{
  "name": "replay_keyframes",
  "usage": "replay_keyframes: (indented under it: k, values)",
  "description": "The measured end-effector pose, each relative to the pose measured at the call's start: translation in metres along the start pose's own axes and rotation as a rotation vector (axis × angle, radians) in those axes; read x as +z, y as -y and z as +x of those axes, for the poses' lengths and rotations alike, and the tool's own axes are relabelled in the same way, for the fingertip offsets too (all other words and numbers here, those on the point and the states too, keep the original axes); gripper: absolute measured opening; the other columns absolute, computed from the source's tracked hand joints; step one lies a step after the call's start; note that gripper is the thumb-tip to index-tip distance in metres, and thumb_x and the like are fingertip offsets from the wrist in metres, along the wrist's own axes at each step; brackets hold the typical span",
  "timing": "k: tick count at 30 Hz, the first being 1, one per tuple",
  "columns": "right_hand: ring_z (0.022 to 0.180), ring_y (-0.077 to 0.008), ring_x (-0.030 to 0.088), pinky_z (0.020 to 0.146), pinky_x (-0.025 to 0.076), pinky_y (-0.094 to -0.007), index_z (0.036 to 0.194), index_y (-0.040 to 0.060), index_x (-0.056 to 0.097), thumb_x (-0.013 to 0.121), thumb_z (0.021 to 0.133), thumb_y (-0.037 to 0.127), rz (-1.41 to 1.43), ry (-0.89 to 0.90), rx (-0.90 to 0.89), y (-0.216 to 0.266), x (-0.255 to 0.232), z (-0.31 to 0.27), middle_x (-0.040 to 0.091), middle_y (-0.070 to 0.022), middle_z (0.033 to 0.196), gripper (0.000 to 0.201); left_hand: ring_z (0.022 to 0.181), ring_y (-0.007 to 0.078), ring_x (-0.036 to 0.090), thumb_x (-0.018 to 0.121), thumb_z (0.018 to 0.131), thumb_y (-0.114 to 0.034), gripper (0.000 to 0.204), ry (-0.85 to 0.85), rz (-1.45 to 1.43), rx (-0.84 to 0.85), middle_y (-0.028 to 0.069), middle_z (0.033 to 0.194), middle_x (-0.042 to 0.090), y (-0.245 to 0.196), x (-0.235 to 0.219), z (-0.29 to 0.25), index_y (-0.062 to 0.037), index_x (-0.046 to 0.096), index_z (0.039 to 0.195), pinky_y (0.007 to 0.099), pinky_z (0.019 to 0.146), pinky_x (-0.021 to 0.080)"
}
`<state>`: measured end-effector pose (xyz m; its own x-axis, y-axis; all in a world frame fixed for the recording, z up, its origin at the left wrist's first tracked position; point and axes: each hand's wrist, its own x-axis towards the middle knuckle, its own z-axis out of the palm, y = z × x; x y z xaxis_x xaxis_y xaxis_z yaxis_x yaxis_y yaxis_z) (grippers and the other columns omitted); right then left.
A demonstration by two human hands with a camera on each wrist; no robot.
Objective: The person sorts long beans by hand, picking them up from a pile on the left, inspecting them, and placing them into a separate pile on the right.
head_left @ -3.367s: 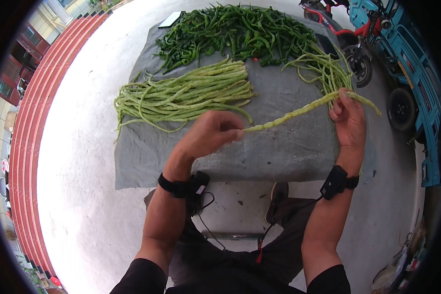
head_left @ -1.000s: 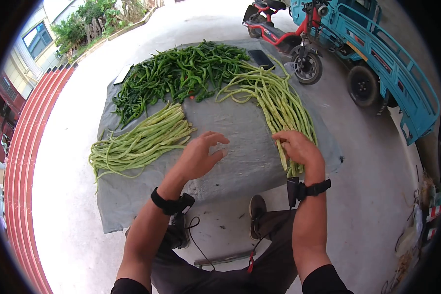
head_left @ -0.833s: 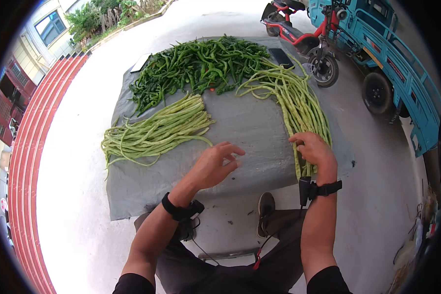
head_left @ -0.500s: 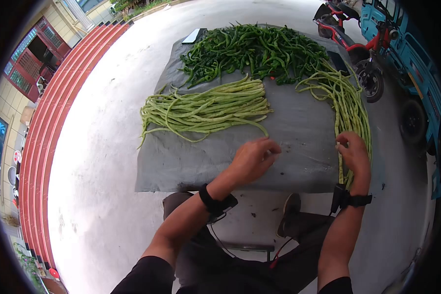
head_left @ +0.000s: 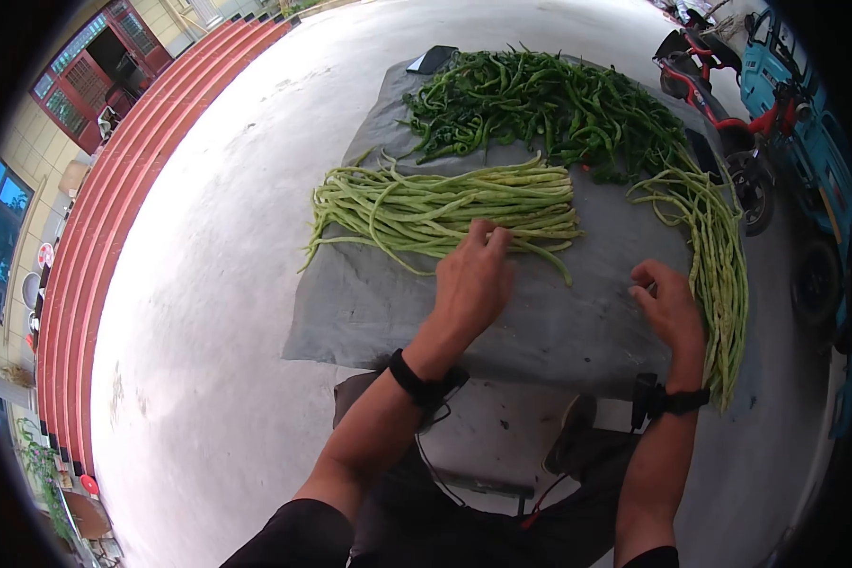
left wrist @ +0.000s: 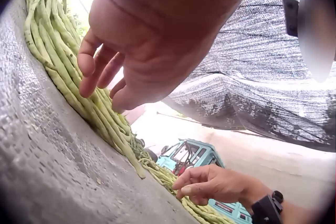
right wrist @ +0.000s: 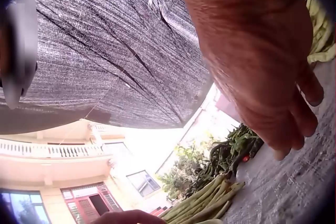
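My left hand [head_left: 473, 279] is close over the near right part of a bundle of long beans [head_left: 426, 204], its fingers loosely bent. In the left wrist view the fingers [left wrist: 97, 77] hang in front of these beans [left wrist: 68, 71] with nothing between them. My right hand [head_left: 667, 303] hovers above the grey cloth [head_left: 388, 312], just left of a second, looser bunch of long beans [head_left: 719, 293] at the table's right edge. Its fingers [right wrist: 299, 124] are relaxed and empty in the right wrist view.
A wide heap of green chilli peppers [head_left: 540, 104] covers the far side of the cloth. A dark phone [head_left: 703, 154] lies at the right edge, and a flat pale-and-dark object [head_left: 433, 60] at the back left corner. A teal cargo tricycle [head_left: 795, 151] stands to the right.
Earlier both hands stretched one bean between them; both are now empty. The left hand has moved forward to the left bundle, the right hand off the right bunch. The head view has turned left.
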<state>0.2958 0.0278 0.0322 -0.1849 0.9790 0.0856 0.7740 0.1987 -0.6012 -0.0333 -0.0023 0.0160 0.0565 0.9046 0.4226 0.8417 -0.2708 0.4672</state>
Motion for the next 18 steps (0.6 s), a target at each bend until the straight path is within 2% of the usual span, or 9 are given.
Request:
replay_keyframes:
  k: [6, 9, 10, 16, 18]
  values:
    - [0.081, -0.0234, 0.068, 0.077, 0.056, -0.0397, 0.112, -0.0017, 0.070, 0.078, 0.092, 0.005, 0.020, -0.018, -0.049, 0.001, 0.008, 0.004, 0.071, -0.0120, 0.092, 0.023, 0.108, 0.0429, 0.071, 0.079, 0.093, -0.012, 0.043, 0.044, 0.046, -0.050, 0.0159, 0.128, 0.063, 0.009, -0.002, -0.001, -0.0092, 0.063, 0.132, 0.0531, 0.087, 0.058]
    - [0.085, -0.0313, 0.072, 0.078, 0.057, -0.0441, 0.114, -0.0003, 0.070, 0.080, 0.091, 0.004, 0.044, 0.004, -0.016, 0.005, 0.008, 0.005, 0.074, -0.0160, 0.097, 0.026, 0.108, 0.0432, 0.070, 0.078, 0.092, -0.010, 0.041, 0.034, 0.047, -0.041, 0.0164, 0.124, 0.063, 0.014, 0.002, 0.000, -0.0091, 0.062, 0.130, 0.0536, 0.087, 0.058]
    - [0.084, -0.0311, 0.072, 0.078, 0.057, -0.0438, 0.114, -0.0006, 0.070, 0.080, 0.091, 0.004, 0.043, 0.000, -0.020, 0.005, 0.009, 0.005, 0.074, -0.0160, 0.097, 0.026, 0.108, 0.0433, 0.070, 0.077, 0.091, -0.009, 0.041, 0.031, 0.048, -0.040, 0.0166, 0.123, 0.062, 0.017, 0.004, 0.001, -0.0091, 0.063, 0.129, 0.0538, 0.087, 0.057]
    - [0.080, -0.0300, 0.072, 0.076, 0.057, -0.0428, 0.113, -0.0018, 0.071, 0.079, 0.091, 0.006, 0.064, -0.029, -0.053, 0.003, 0.006, 0.002, 0.075, -0.0161, 0.095, 0.025, 0.104, 0.0412, 0.070, 0.074, 0.088, -0.004, 0.027, -0.086, 0.071, -0.065, 0.0135, 0.113, 0.064, 0.017, 0.004, 0.005, -0.0104, 0.070, 0.114, 0.0524, 0.084, 0.057]
    - [0.079, -0.0294, 0.071, 0.076, 0.056, -0.0425, 0.113, -0.0022, 0.072, 0.079, 0.091, 0.006, 0.087, -0.058, -0.081, 0.001, 0.007, 0.004, 0.076, -0.0159, 0.095, 0.025, 0.099, 0.0397, 0.070, 0.074, 0.090, -0.007, 0.016, -0.143, 0.035, -0.049, 0.0118, 0.107, 0.065, 0.014, 0.001, 0.008, -0.0101, 0.071, 0.106, 0.0518, 0.080, 0.056]
